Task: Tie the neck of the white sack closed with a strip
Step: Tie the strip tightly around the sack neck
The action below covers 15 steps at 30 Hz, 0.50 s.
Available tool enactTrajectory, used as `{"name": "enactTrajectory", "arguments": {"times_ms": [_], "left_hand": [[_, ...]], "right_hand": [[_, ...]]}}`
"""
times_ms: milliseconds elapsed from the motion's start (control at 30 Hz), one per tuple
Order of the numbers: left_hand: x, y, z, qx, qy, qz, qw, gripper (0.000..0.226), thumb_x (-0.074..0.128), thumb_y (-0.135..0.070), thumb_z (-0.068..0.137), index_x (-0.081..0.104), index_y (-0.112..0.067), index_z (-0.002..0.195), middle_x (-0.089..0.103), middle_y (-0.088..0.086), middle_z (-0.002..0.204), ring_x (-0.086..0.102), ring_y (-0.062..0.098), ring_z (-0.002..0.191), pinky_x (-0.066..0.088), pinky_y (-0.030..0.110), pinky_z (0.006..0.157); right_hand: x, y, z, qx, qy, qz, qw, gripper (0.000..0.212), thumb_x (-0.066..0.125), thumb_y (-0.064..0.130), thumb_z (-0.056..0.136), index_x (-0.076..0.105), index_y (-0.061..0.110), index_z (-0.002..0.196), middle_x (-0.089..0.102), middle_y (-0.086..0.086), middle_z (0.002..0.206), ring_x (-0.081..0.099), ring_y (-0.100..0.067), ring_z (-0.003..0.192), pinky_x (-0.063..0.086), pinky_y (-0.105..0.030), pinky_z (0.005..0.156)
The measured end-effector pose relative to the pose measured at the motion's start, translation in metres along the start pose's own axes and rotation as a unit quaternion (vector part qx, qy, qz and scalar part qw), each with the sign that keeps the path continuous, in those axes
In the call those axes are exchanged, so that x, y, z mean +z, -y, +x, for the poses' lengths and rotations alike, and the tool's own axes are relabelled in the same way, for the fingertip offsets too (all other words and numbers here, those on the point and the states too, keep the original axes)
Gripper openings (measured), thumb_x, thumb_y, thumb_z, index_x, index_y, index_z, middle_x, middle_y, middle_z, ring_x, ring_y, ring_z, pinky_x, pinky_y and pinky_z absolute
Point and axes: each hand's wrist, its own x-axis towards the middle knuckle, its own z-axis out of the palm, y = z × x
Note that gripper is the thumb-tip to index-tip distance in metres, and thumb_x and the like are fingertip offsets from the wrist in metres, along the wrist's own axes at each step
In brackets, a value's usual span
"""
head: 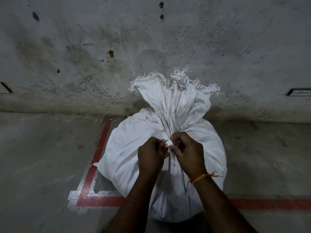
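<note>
A full white woven sack point(127, 148) stands on the floor against a wall. Its gathered neck point(175, 106) rises above my hands and ends in a frayed top edge. My left hand point(151, 153) and my right hand point(186, 150) are fists side by side at the base of the neck. A short piece of white strip point(168, 143) shows between the two fists, and each hand pinches it. The rest of the strip is hidden by my fingers. An orange thread is tied round my right wrist.
A stained grey concrete wall point(151, 47) stands right behind the sack. Red floor lines with silver edging point(94, 165) run to the left of the sack and along the floor in front of it. Dark rectangular marks sit on the wall at far left and far right.
</note>
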Motion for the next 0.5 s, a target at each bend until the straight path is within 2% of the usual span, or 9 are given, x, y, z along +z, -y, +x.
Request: {"name": "enactTrajectory", "arguments": {"times_ms": [100, 233, 367, 433, 500], "left_hand": [[-0.002, -0.001, 0.0, -0.004, 0.01, -0.04, 0.999, 0.013, 0.064, -0.016, 0.096, 0.066, -0.012, 0.084, 0.075, 0.0, 0.066, 0.073, 0.007, 0.058, 0.061, 0.038, 0.071], [-0.004, 0.003, -0.002, -0.011, 0.015, -0.061, 0.998, 0.015, 0.066, -0.021, 0.095, 0.068, -0.013, 0.083, 0.075, -0.001, 0.066, 0.068, 0.004, 0.054, 0.054, 0.03, 0.063], [-0.007, 0.011, -0.002, -0.02, 0.006, -0.06, 0.998, 0.025, 0.07, -0.051, 0.082, 0.074, -0.026, 0.081, 0.077, -0.007, 0.073, 0.075, 0.01, 0.071, 0.061, 0.045, 0.076], [-0.01, 0.009, -0.002, -0.048, 0.014, -0.109, 0.993, 0.021, 0.074, -0.047, 0.08, 0.077, -0.026, 0.082, 0.078, -0.003, 0.075, 0.076, 0.019, 0.076, 0.061, 0.05, 0.08], [-0.011, 0.006, -0.004, -0.091, 0.021, -0.189, 0.977, 0.015, 0.078, -0.033, 0.082, 0.08, -0.019, 0.083, 0.079, 0.007, 0.078, 0.075, 0.031, 0.081, 0.06, 0.05, 0.083]], "right_hand": [[0.0, 0.0, 0.001, 0.01, -0.004, 0.01, 1.0, 0.029, 0.082, 0.002, 0.075, 0.068, 0.018, 0.095, 0.07, 0.012, 0.085, 0.068, 0.0, 0.085, 0.053, -0.011, 0.074], [0.002, -0.002, 0.0, 0.047, 0.003, 0.041, 0.998, 0.029, 0.083, 0.001, 0.075, 0.069, 0.018, 0.095, 0.072, 0.011, 0.085, 0.069, -0.001, 0.082, 0.053, -0.01, 0.072], [0.001, 0.0, 0.002, 0.058, 0.006, 0.049, 0.997, 0.03, 0.081, 0.0, 0.077, 0.072, 0.016, 0.1, 0.071, 0.014, 0.088, 0.068, 0.003, 0.086, 0.05, -0.004, 0.074], [0.0, 0.0, 0.002, 0.062, 0.004, 0.056, 0.996, 0.03, 0.08, 0.0, 0.078, 0.072, 0.017, 0.101, 0.071, 0.016, 0.088, 0.067, 0.006, 0.087, 0.049, -0.003, 0.074], [-0.001, 0.0, 0.002, 0.063, 0.003, 0.059, 0.996, 0.03, 0.079, -0.002, 0.078, 0.073, 0.016, 0.102, 0.071, 0.015, 0.089, 0.066, 0.008, 0.088, 0.048, -0.003, 0.074]]}}
